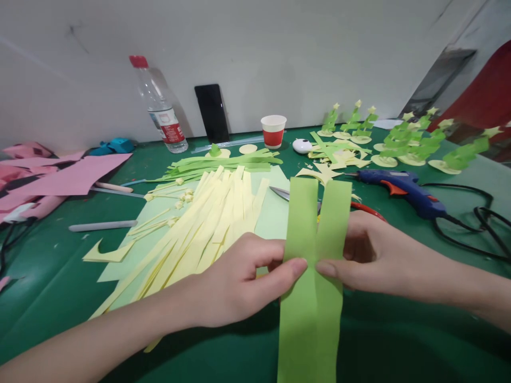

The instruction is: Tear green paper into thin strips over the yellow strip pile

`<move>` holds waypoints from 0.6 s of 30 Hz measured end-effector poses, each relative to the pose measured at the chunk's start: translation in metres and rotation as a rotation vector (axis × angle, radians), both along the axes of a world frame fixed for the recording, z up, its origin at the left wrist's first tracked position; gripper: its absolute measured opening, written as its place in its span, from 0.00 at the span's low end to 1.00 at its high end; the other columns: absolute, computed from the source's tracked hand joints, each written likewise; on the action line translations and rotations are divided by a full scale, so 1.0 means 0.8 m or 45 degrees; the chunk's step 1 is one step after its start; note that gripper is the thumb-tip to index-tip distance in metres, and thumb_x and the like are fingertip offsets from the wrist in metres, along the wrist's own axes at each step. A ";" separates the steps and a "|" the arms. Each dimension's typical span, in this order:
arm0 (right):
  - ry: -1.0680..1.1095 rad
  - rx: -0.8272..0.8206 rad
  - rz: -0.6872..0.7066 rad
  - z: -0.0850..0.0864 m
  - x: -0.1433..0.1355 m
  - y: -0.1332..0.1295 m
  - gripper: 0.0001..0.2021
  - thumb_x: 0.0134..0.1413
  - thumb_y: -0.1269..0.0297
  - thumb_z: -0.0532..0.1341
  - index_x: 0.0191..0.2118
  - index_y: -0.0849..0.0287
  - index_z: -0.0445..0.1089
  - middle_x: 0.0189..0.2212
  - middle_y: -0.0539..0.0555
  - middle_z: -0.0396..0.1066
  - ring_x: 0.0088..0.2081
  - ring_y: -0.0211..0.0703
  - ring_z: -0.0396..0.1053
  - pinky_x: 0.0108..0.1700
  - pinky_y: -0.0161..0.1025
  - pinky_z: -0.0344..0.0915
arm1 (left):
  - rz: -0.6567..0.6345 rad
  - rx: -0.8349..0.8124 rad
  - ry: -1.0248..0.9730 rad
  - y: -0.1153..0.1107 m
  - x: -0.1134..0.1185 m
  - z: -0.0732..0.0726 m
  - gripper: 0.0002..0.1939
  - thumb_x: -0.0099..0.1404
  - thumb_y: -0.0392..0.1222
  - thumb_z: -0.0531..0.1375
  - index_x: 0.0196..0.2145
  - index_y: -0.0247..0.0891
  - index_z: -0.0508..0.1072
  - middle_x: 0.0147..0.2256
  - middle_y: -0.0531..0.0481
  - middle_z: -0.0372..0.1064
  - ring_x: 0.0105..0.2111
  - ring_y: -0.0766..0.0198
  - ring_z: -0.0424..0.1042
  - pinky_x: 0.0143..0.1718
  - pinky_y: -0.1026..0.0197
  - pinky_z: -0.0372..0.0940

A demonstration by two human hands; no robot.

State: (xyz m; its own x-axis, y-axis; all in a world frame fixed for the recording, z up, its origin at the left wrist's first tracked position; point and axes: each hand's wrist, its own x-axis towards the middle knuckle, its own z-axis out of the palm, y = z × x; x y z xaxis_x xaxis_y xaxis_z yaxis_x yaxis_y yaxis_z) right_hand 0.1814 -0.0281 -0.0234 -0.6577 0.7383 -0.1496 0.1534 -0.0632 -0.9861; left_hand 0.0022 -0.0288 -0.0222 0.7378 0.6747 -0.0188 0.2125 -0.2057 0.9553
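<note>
A long green paper strip [307, 330] stands upright before me, creased lengthwise and split down the middle at its top. My left hand [255, 276] pinches its left side, thumb in front and fingers behind. On the right side, my right hand [371, 255] grips it the same way, the two thumbs almost meeting at the crease. Behind the strip lie scissors [369, 209] with red handles, partly hidden by the paper. Many pale yellow paper strips [215, 218] are spread beside my left hand on a light green sheet [275, 202].
A blue glue gun [403, 189] with a black cord lies at right. Behind it stand several small paper plants [417, 141]. A bottle [165, 117], phone [212, 111] and paper cup [273, 133] line the wall. Pink sheets [75, 173] lie at left, green strips [215, 167] mid-table.
</note>
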 end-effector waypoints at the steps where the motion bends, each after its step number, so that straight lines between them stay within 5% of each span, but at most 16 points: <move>1: -0.011 0.006 -0.004 0.000 0.000 0.000 0.06 0.43 0.73 0.55 0.22 0.59 0.68 0.21 0.48 0.63 0.20 0.29 0.55 0.19 0.26 0.53 | -0.008 0.007 -0.005 0.001 0.000 0.000 0.14 0.62 0.34 0.47 0.19 0.37 0.55 0.16 0.60 0.48 0.16 0.75 0.48 0.17 0.69 0.46; 7: -0.069 0.010 -0.030 0.004 0.006 0.005 0.04 0.43 0.71 0.56 0.24 0.59 0.67 0.18 0.47 0.60 0.15 0.26 0.50 0.13 0.26 0.46 | 0.057 0.026 -0.017 0.004 -0.006 -0.004 0.14 0.62 0.35 0.48 0.19 0.36 0.56 0.16 0.60 0.49 0.16 0.75 0.49 0.16 0.70 0.47; 13: -0.210 0.017 -0.084 0.004 0.010 0.010 0.04 0.45 0.66 0.59 0.26 0.60 0.68 0.15 0.46 0.59 0.15 0.28 0.55 0.13 0.25 0.50 | 0.124 0.181 0.057 0.009 -0.009 -0.001 0.13 0.63 0.37 0.49 0.22 0.35 0.64 0.18 0.58 0.55 0.18 0.73 0.54 0.18 0.70 0.50; 18: -0.257 0.053 -0.154 0.005 0.009 0.009 0.04 0.44 0.67 0.58 0.25 0.62 0.67 0.14 0.46 0.58 0.13 0.26 0.52 0.13 0.25 0.47 | 0.583 0.347 0.215 0.033 -0.018 -0.001 0.17 0.62 0.43 0.52 0.17 0.36 0.59 0.16 0.58 0.54 0.17 0.72 0.56 0.19 0.68 0.51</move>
